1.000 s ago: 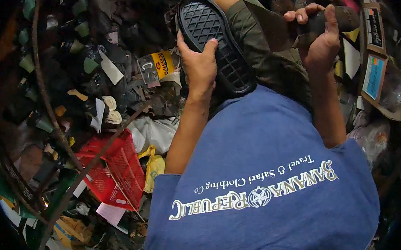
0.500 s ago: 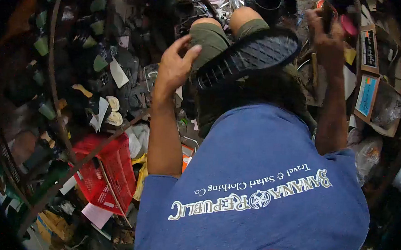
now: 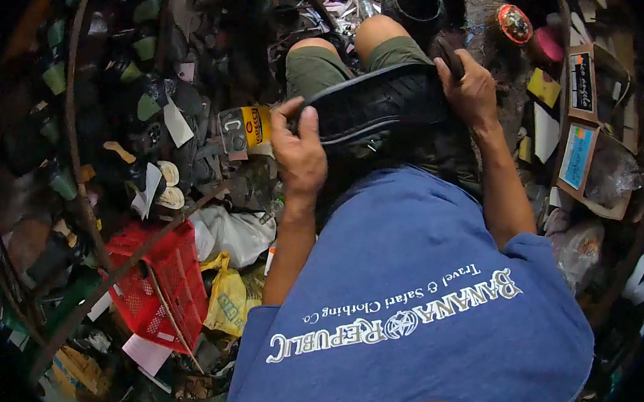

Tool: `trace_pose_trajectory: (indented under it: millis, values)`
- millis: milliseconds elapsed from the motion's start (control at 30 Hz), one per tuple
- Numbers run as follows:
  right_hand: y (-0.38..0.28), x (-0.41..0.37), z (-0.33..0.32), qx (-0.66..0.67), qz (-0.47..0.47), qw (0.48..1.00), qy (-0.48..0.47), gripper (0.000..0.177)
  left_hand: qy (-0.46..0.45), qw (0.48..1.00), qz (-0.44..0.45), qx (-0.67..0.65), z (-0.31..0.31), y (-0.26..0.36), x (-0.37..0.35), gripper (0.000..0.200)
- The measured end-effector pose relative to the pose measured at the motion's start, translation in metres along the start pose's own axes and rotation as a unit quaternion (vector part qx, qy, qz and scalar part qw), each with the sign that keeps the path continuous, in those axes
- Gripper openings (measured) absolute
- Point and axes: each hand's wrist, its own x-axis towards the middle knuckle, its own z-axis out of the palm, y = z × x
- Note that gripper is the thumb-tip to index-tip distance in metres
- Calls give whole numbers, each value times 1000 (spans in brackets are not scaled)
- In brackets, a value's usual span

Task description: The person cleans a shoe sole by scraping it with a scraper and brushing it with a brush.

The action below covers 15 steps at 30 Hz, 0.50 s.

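A black shoe sole (image 3: 381,104) lies across my lap, tilted so that its long side edge and a dark, ribbed face show. My left hand (image 3: 299,151) is at the sole's left end, with thumb and forefinger closed around its tip. At the sole's right end, my right hand (image 3: 470,88) grips a narrow dark brown object (image 3: 449,57) between thumb and fingers. I cannot make out its kind. Some of the right fingers are hidden behind it.
A round tin (image 3: 513,24) with a red rim and a pink lid (image 3: 548,45) stand beyond my right hand. Open cardboard boxes (image 3: 580,137) are at the right. A red plastic basket (image 3: 159,287), a yellow bag (image 3: 227,295) and a metal bar (image 3: 139,252) lie left.
My right hand has come from beside the tin to the sole's right end. My left hand has moved onto the sole's left end. The sole has turned from its tread face.
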Motion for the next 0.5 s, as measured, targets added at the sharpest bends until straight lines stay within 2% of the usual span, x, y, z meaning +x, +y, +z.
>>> trace_pose_trajectory:
  millis: [67,133,200,233,267,300,333,400,433,467,500]
  values:
    - [-1,-3,-8,20,-7,999,-23,22,-31,996,3,-84,-9,11,29,20]
    - [-24,-2,-35,39,5,999,-4,20,-97,984,26,-149,-26,19,68,20]
    - [-28,-2,-47,59,18,998,18,19,-154,956,-50,-245,-41,38,103,22]
    - [-21,0,-49,91,-22,994,62,19,-203,927,-105,-298,-47,45,120,26]
    - [-18,6,-50,124,-67,984,108,19,-204,928,-93,-298,-40,43,132,26]
    - [-25,8,-47,252,14,959,125,23,-244,918,-108,-292,-33,35,146,28]
    - [-33,13,-45,258,8,957,132,23,-284,908,-126,-281,-28,31,155,29]
    - [-50,21,-41,473,38,866,155,30,-292,899,-175,-276,-2,18,150,30]
    - [-54,20,-42,469,70,875,97,37,-293,891,-193,-290,16,-11,151,29]
    - [-56,21,-35,475,69,872,100,37,-286,882,-263,-265,29,-24,149,31]
    - [-59,20,-25,564,105,817,56,39,-288,876,-260,-287,31,-24,145,33]
